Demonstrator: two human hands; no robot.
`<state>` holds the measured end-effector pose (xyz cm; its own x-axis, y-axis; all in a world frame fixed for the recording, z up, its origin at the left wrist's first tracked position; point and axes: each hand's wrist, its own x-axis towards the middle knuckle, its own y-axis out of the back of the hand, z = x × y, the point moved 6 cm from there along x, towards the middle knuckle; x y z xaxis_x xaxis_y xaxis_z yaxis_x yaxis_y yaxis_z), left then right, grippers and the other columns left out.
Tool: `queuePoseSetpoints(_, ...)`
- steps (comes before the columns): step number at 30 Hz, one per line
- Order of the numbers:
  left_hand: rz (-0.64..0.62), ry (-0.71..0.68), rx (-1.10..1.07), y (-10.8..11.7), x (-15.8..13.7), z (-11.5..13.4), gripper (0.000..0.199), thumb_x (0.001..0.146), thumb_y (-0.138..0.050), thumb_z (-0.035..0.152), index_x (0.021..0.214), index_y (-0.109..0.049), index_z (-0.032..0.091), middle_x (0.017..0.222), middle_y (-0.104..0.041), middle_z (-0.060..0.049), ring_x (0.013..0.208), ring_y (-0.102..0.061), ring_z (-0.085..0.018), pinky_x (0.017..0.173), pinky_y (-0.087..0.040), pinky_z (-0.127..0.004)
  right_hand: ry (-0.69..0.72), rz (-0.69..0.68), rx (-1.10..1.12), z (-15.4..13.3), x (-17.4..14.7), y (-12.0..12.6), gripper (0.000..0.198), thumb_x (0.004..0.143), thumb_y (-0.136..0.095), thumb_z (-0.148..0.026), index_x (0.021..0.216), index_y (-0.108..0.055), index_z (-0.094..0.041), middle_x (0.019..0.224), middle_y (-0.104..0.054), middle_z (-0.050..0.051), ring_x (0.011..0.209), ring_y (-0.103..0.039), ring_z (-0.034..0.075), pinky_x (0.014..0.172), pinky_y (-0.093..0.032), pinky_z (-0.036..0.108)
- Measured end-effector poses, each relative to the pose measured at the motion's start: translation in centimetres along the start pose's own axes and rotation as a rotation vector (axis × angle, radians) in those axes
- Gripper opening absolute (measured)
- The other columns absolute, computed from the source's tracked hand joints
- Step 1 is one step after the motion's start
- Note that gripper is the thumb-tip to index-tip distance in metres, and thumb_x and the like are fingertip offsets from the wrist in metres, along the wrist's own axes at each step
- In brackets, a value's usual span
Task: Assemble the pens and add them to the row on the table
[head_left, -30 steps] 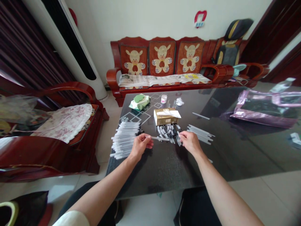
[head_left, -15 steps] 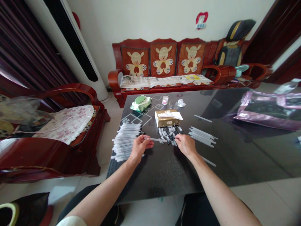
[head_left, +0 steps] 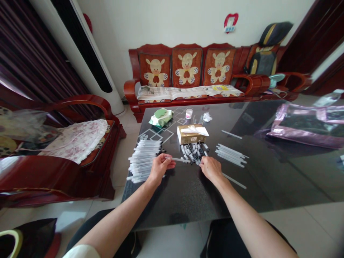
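My left hand (head_left: 160, 166) is closed in a pinch on a whitish pen barrel (head_left: 180, 159), whose dark-tipped end points right toward a heap of black and clear pen caps (head_left: 192, 152). At the heap's right front edge is my right hand (head_left: 211, 167), thumb and fingertips pressed together; what they pinch, if anything, is too small to make out. Beside my left hand lies a thick row of whitish pens (head_left: 142, 161), some with black ends. Several more barrels (head_left: 230, 155) lie right of the heap, and a single one (head_left: 235, 181) lies near my right wrist.
Behind the heap stands a gold box (head_left: 192, 138) with white paper on top. Farther back on the dark table (head_left: 185, 208) are a green wipes pack (head_left: 161, 118), a small white cup (head_left: 189, 114) and crumpled tissue (head_left: 206, 117). A purple-edged plastic bag (head_left: 303, 139) lies right.
My right hand has shifted slightly left and toward me, at the near edge of the cap heap. My left hand and its pen barrel have hardly moved.
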<state>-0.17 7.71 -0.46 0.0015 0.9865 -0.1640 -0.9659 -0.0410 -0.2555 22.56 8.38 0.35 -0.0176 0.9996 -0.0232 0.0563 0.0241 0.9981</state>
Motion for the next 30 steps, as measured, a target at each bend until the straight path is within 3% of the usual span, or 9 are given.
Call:
queuePoseSetpoints(5,0.001,-0.029,-0.002,0.0,0.3,0.1,0.027,0.069,-0.069,0.028,0.086,-0.058,0.011,0.069,-0.066,-0.006,0.065,-0.067,-0.018,0.064,-0.055,-0.031,-0.036,0.026,-0.037,-0.1,0.3,0.0,0.020,0.078,-0.048,-0.023,0.077,-0.067,-0.015,0.080,-0.070,0.015,0.076,-0.067,0.029,0.059,-0.042,0.031)
queuePoseSetpoints(9,0.009,-0.047,-0.008,0.3,0.6,0.3,0.027,0.070,-0.068,0.028,0.087,-0.058,0.010,0.069,-0.067,-0.007,0.065,-0.067,-0.018,0.065,-0.055,-0.031,-0.106,0.092,0.087,1.4,0.5,1.1,0.019,0.075,-0.049,-0.023,0.072,-0.067,-0.017,0.077,-0.070,0.014,0.074,-0.067,0.028,0.058,-0.043,0.031)
queuePoseSetpoints(13,0.033,-0.066,-0.051,1.0,1.1,1.0,0.027,0.070,-0.069,0.029,0.086,-0.058,0.010,0.071,-0.067,-0.007,0.066,-0.067,-0.017,0.066,-0.055,-0.031,-0.124,0.188,0.509,4.2,0.3,2.5,0.016,0.074,-0.051,-0.026,0.070,-0.064,-0.019,0.063,-0.067,0.006,0.061,-0.064,0.020,0.053,-0.043,0.026)
queuePoseSetpoints(16,0.048,-0.077,-0.092,1.5,1.5,1.6,0.027,0.069,-0.070,0.029,0.085,-0.058,0.011,0.072,-0.067,-0.006,0.067,-0.067,-0.017,0.067,-0.055,-0.030,-0.150,0.225,0.882,5.8,-0.1,3.0,0.016,0.075,-0.052,-0.030,0.074,-0.062,-0.017,0.054,-0.062,0.002,0.042,-0.054,0.013,0.042,-0.039,0.021)
queuePoseSetpoints(21,0.050,-0.081,-0.128,2.1,1.8,2.1,0.026,0.069,-0.070,0.028,0.084,-0.057,0.012,0.074,-0.067,-0.006,0.069,-0.067,-0.017,0.069,-0.054,-0.030,-0.112,0.113,1.260,5.7,-0.6,3.3,0.016,0.072,-0.058,-0.031,0.069,-0.058,-0.016,0.048,-0.057,-0.001,0.032,-0.044,0.007,0.032,-0.029,0.017)
queuePoseSetpoints(25,0.057,-0.081,-0.145,2.7,2.0,2.4,0.026,0.069,-0.070,0.029,0.085,-0.057,0.012,0.075,-0.068,-0.007,0.070,-0.067,-0.017,0.070,-0.054,-0.030,-0.048,-0.012,1.327,4.7,-0.6,3.3,0.013,0.069,-0.060,-0.027,0.066,-0.058,-0.015,0.045,-0.057,-0.001,0.031,-0.043,0.006,0.031,-0.028,0.016)
queuePoseSetpoints(30,0.071,-0.084,-0.152,3.2,2.3,2.6,0.026,0.070,-0.070,0.029,0.084,-0.057,0.012,0.074,-0.068,-0.007,0.069,-0.067,-0.016,0.070,-0.054,-0.030,-0.048,-0.023,1.328,4.4,-0.6,3.2,0.012,0.069,-0.060,-0.026,0.067,-0.058,-0.014,0.045,-0.057,-0.001,0.031,-0.042,0.006,0.031,-0.027,0.015)
